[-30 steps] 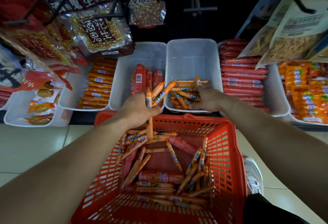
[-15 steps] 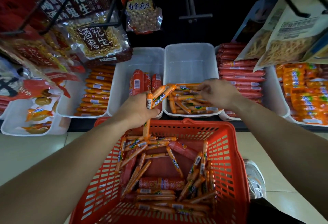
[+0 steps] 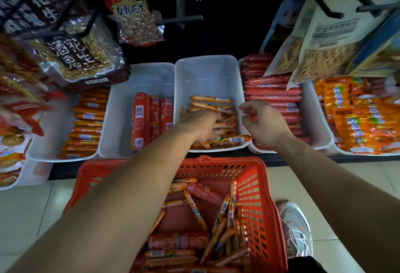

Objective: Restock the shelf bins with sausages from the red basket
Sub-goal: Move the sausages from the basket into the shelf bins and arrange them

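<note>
The sausages [image 3: 211, 99] at twelve o'clock were judged light, slick, best pinched mid-length; the grip of the left hand [image 3: 201, 125] could not be told, while the right hand [image 3: 265, 123] was seen loosely curled, empty.

The hanging peanut bag [image 3: 73, 56] has a black label reading "酒鬼花生". The smaller peanut bag [image 3: 135, 22] has a yellow label ending "乳花生". Print on the sausages [image 3: 139, 121] is too small to read.

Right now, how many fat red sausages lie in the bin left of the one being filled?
3. One fat red sausage at left, one in the middle, one at right, side by side in the bin. The left forearm may hide more.
</note>
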### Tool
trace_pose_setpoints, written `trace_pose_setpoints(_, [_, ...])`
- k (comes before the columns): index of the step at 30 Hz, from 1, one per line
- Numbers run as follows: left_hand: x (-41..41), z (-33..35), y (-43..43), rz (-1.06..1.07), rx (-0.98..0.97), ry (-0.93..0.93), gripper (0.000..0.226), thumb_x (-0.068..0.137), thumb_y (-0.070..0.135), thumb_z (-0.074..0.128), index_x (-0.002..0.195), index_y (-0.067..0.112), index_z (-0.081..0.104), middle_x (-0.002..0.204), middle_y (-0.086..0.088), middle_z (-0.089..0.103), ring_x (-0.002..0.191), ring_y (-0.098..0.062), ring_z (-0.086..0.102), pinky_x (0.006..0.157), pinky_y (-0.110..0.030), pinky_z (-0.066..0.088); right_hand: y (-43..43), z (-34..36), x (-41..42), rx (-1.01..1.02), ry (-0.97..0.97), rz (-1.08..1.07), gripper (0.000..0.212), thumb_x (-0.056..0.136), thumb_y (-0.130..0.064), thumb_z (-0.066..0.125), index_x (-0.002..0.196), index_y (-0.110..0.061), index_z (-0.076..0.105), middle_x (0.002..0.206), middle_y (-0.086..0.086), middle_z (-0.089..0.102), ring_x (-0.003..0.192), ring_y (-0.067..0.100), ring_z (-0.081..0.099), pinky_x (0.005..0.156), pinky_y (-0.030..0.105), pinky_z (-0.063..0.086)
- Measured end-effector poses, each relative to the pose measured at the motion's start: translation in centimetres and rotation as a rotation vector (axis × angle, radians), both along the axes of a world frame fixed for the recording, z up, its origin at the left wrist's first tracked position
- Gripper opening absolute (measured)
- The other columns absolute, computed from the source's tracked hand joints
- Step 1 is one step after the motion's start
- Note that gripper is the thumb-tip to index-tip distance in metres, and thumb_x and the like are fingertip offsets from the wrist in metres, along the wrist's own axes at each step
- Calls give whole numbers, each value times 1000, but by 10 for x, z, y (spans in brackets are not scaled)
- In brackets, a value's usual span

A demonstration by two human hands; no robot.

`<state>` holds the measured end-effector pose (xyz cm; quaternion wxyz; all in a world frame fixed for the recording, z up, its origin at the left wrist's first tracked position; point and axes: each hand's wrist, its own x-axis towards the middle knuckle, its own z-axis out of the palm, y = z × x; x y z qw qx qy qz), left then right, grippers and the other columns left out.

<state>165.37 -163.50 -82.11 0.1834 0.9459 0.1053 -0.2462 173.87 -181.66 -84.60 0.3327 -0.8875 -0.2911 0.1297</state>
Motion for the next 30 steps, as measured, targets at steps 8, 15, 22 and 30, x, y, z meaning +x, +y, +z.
trace_pose_setpoints(8, [-45,-9,18,88,-79,-142,60,87,32,74,142,31,50,144,1,50,126,-20,50,100,-32,41,9,6,-1,-344,-213,326,40,89,-50,59,128,-41,61,126,-4,63,126,25,42,104,44,33])
trace_pose_setpoints(15, [-52,-24,35,263,-79,-268,39,91,4,57,116,33,63,116,-4,67,100,-20,66,88,-39,57,37,22,0,-710,-104,608,24,94,-46,58,114,-36,68,105,-13,65,114,16,51,92,41,23])
trace_pose_setpoints(22, [-49,1,68,439,-244,-439,25,91,11,67,113,22,69,100,11,68,91,-3,64,84,-21,51,34,17,1,-475,-11,408,21,91,-33,68,110,-43,68,109,-23,65,116,9,54,96,34,22])
trace_pose_setpoints(30, [-88,-10,91,591,-240,-422,17,90,17,70,99,32,68,91,17,67,89,2,63,83,-20,51,40,14,-20,-485,24,472,18,93,-47,60,109,-40,66,102,-23,66,112,1,53,120,51,5])
